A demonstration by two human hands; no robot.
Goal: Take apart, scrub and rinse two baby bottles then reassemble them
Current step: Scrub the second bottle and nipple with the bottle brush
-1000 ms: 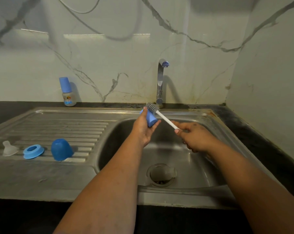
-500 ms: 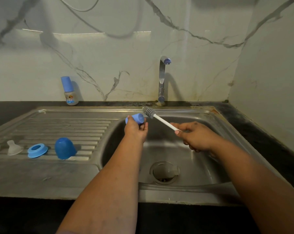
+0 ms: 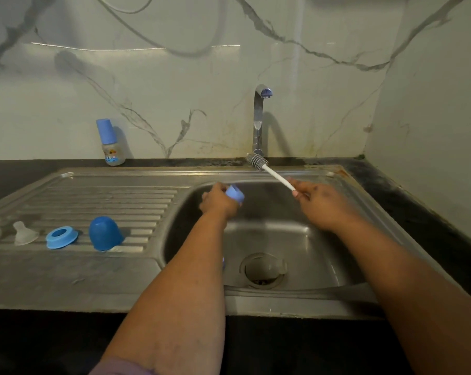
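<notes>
**Scrubbing step: small blue cap in left hand, brush lifted away**

The left hand (image 3: 219,201) is over the sink basin (image 3: 269,234), and its fingers are curled round a small light-blue cap (image 3: 235,192), which looks like a bottle part; the open side seems to point to the right, approx. toward the other hand. The right hand (image 3: 321,204) grips the white handle of a bottle brush (image 3: 266,170), fingers closed tight on the lower end. The grey bristle head is up near the base of the tap (image 3: 258,123), well apart from the cap, so at this moment brush and cap do not touch. No water is seen running from the tap.

On the drainboard (image 3: 93,201) at the left lie, side by side, a clear teat (image 3: 25,234), a blue screw ring (image 3: 62,237) and a dark-blue dome cover (image 3: 105,234), mouth down. One baby bottle (image 3: 111,143) stands assembled w/ its blue cap on the worktop at the wall, apparently not yet touched.

Judgement: the step in hand is the scrubbing of parts of the 1st bottle; the task is prob. less than half done. The next move calls for either bringing the bristles back into the cap, or opening the tap to rinse it, then placing it on the drainboard w/ the others.
</notes>
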